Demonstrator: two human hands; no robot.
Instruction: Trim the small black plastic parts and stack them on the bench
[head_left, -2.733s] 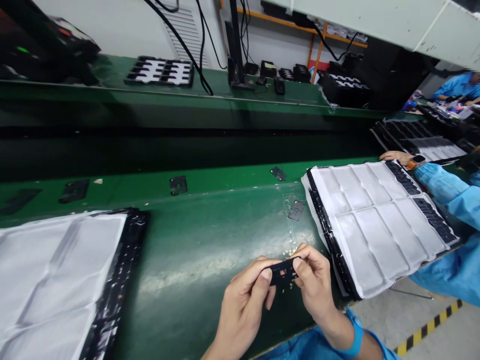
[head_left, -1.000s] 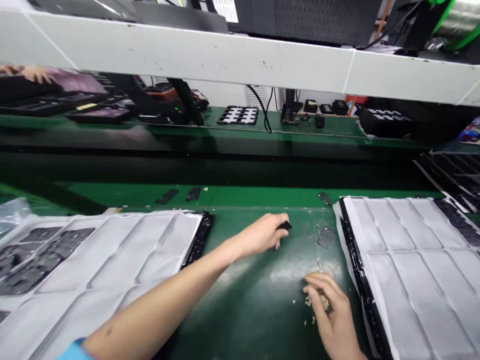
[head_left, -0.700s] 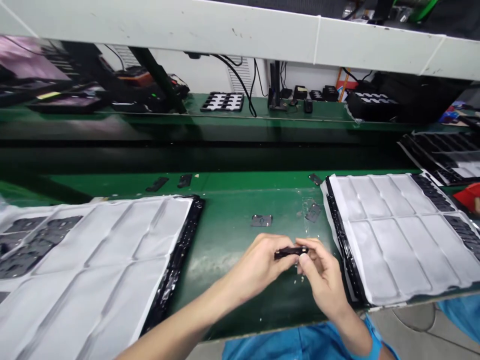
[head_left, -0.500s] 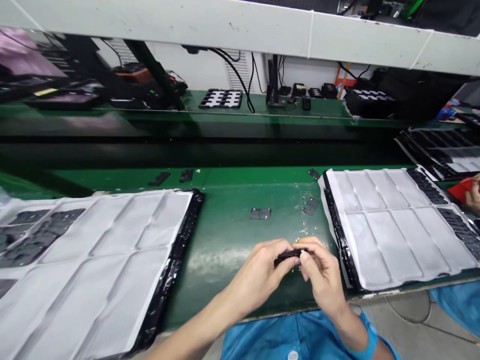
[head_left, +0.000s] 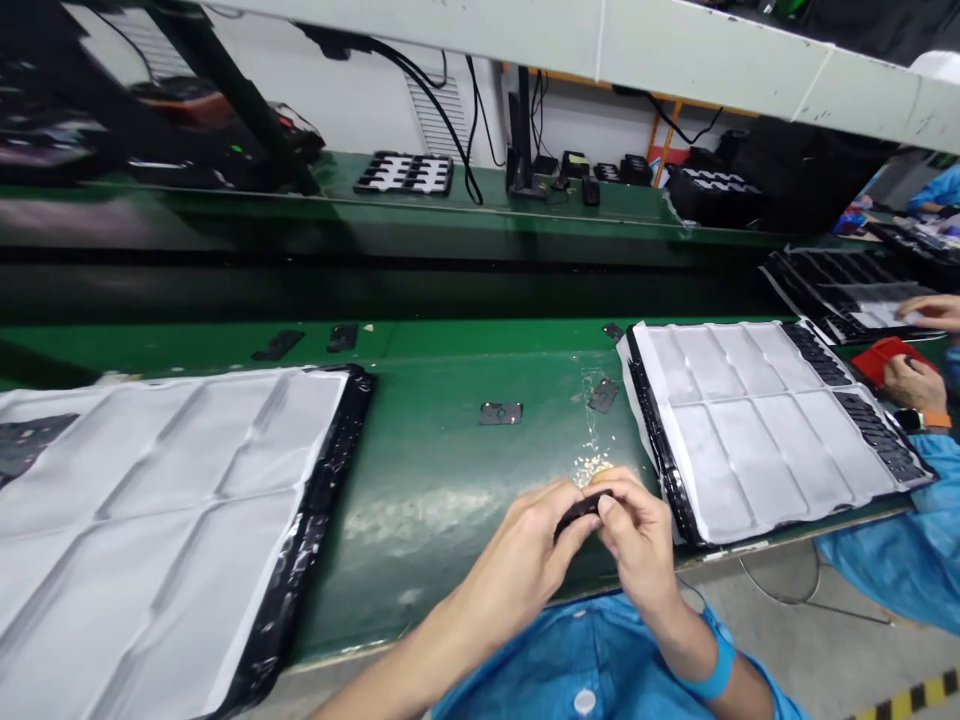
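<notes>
Both my hands meet over the near edge of the green belt (head_left: 450,470). My left hand (head_left: 536,545) and my right hand (head_left: 630,530) pinch a small flat black plastic part (head_left: 577,512) between their fingertips; most of it is hidden by my fingers. Beyond them, another black part (head_left: 501,412) lies flat on the belt, and one more black part (head_left: 602,395) rests near a scatter of pale crumbs (head_left: 596,462).
A stack of black trays under white sheet (head_left: 757,420) lies to my right, a larger stack (head_left: 150,500) to my left. More black parts (head_left: 277,345) lie on the far strip. A co-worker in blue (head_left: 911,385) handles a red thing at the right edge.
My left hand reached out to the belt, set a part down there, and came back; both hands now hold a black part close to my body. The view tilted down and right.
</notes>
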